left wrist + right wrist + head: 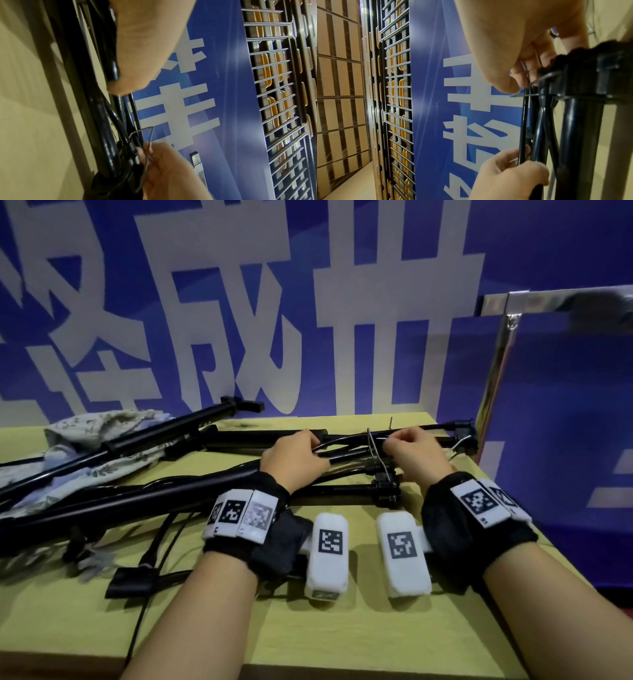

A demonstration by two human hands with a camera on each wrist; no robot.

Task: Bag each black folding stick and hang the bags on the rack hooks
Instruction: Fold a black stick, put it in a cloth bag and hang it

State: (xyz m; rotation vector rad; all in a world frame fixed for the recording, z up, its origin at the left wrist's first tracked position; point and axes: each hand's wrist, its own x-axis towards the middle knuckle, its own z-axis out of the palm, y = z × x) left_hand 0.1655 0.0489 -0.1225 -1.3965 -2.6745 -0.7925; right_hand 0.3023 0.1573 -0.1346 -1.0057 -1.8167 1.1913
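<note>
Several sticks (144, 494) lie unbagged across the worktop (342, 628), a cloth bag (102, 436) flat beneath them at left. Left hand (294, 460) grips a stick; right hand (416, 451) pinches a wire tie (373, 450). Nothing bagged or hung; all remains.

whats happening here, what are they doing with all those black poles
A person is working at a yellow-green table covered with black folding sticks. The left hand grips a thin black rod in one bundle, while the right hand pinches a thin wire tie wrapped around that bundle. A patterned cloth bag lies at the back left with one stick resting across it. Nothing looks bagged yet.
</note>
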